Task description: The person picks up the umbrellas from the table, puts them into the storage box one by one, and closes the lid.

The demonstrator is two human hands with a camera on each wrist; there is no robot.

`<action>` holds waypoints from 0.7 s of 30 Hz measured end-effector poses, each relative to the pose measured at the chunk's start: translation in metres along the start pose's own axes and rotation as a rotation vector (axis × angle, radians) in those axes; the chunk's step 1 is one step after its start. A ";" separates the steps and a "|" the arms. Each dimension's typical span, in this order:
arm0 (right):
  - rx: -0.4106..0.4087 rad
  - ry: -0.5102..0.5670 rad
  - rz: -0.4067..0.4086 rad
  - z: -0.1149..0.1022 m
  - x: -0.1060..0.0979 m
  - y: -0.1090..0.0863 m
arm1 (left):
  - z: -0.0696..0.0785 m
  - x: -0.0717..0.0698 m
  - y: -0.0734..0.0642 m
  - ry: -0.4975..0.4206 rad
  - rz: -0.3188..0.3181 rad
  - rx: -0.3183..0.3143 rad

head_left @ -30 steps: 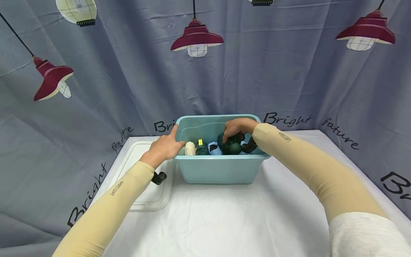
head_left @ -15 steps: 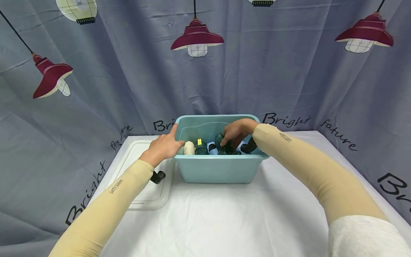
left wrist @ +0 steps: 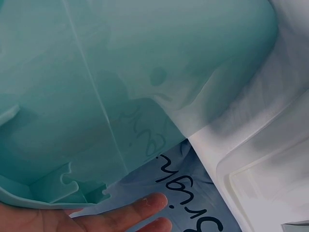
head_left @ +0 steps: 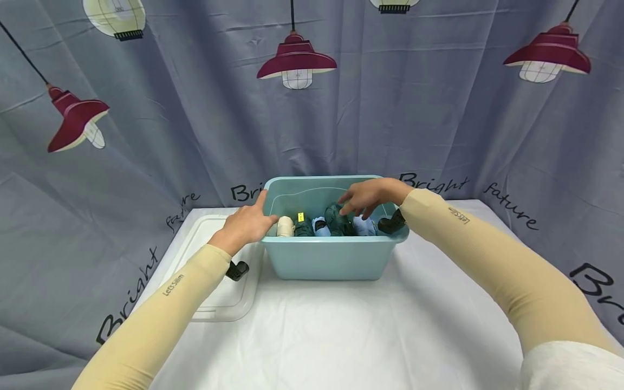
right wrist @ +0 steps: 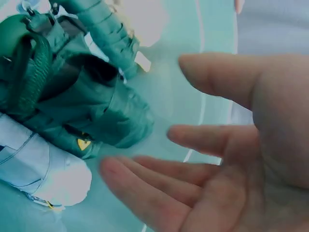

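Note:
A light teal plastic bin (head_left: 331, 260) stands upright on the table with rolled fabric bundles inside. My left hand (head_left: 246, 222) rests at its left rim; in the left wrist view, straight fingers (left wrist: 145, 205) extend outside the wall. Over the bin's right part, my right hand (head_left: 375, 194) holds nothing, its fingers spread and slightly bent. Just below lies a dark green bundle (right wrist: 111, 116) with a rounded knob and a braided loop. A light blue bundle (right wrist: 34, 162) lies beside it. Farther left are another light blue roll (head_left: 320, 227), a green roll with a yellow tag (head_left: 304, 227) and a cream roll (head_left: 285, 226).
A clear-white plastic lid (head_left: 229, 292) lies flat on the white-covered table (head_left: 365, 330), left of the bin. Behind hangs a grey-blue curtain (head_left: 400, 119) printed with red lamps and lettering, close to the bin's back.
My right hand lowers the dark green bundle deeper into the bin, lets go and lifts off to the right. The left hand stays at the rim.

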State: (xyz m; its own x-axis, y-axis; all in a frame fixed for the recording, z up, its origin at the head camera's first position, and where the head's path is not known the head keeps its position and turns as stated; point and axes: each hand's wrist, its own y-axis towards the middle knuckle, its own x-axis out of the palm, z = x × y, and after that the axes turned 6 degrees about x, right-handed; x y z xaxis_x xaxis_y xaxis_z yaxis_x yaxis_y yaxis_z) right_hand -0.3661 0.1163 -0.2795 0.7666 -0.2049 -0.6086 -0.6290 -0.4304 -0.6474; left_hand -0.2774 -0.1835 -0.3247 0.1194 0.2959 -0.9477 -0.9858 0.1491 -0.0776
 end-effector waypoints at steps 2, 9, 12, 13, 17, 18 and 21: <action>-0.029 -0.007 0.057 0.000 0.001 -0.009 | 0.000 0.000 0.000 0.000 -0.002 0.000; -0.117 -0.057 0.206 0.010 0.009 -0.035 | -0.001 0.001 -0.001 0.001 0.006 0.000; -0.138 -0.061 0.283 0.019 0.013 -0.043 | 0.000 0.001 -0.001 -0.012 -0.005 0.001; -0.143 -0.057 0.313 0.022 0.015 -0.046 | 0.000 0.001 -0.001 -0.012 -0.009 0.001; -0.162 -0.064 0.467 0.033 0.021 -0.056 | 0.000 0.000 -0.001 -0.008 -0.004 0.004; -0.168 -0.071 0.505 0.036 0.022 -0.058 | 0.000 0.000 0.000 -0.008 -0.004 0.006; -0.187 -0.100 0.606 0.044 0.026 -0.061 | 0.000 -0.001 0.001 -0.013 -0.002 0.010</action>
State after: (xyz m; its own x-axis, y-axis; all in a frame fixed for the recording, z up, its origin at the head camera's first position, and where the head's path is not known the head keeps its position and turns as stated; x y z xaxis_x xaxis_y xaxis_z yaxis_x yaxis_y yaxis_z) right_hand -0.3136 0.1766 -0.2756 0.2604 -0.3806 -0.8873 -0.9069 -0.4118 -0.0895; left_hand -0.2780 -0.1837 -0.3242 0.1229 0.3083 -0.9433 -0.9844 0.1586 -0.0764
